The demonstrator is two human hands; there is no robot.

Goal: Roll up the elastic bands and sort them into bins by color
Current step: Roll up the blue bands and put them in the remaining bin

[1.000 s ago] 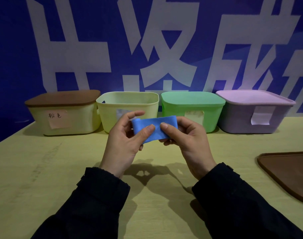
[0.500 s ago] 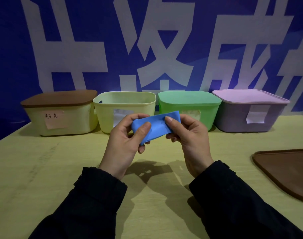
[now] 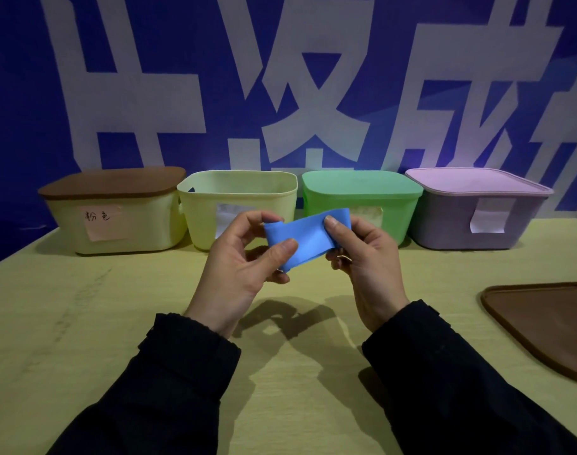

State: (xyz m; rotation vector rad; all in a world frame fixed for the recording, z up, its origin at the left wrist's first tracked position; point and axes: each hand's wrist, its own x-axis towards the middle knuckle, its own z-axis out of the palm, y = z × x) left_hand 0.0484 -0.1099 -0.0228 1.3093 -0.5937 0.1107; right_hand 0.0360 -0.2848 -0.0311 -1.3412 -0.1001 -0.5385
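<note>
A blue elastic band (image 3: 308, 236) is held flat and slightly tilted above the table, between both hands. My left hand (image 3: 244, 270) pinches its left end with thumb and fingers. My right hand (image 3: 367, 261) pinches its right end, thumb on the front face. Behind stand four bins in a row: a pale yellow bin with a brown lid (image 3: 116, 224), an open pale yellow bin (image 3: 237, 205), a green lidded bin (image 3: 362, 198) and a purple lidded bin (image 3: 477, 208). Each bin carries a paper label.
A loose brown lid (image 3: 543, 320) lies on the yellow table (image 3: 83, 323) at the right edge. A blue wall with large white characters (image 3: 313, 93) rises directly behind the bins.
The band has tilted, its right end rising and its left end dropping. Both hands keep their hold and have shifted slightly in their grip.
</note>
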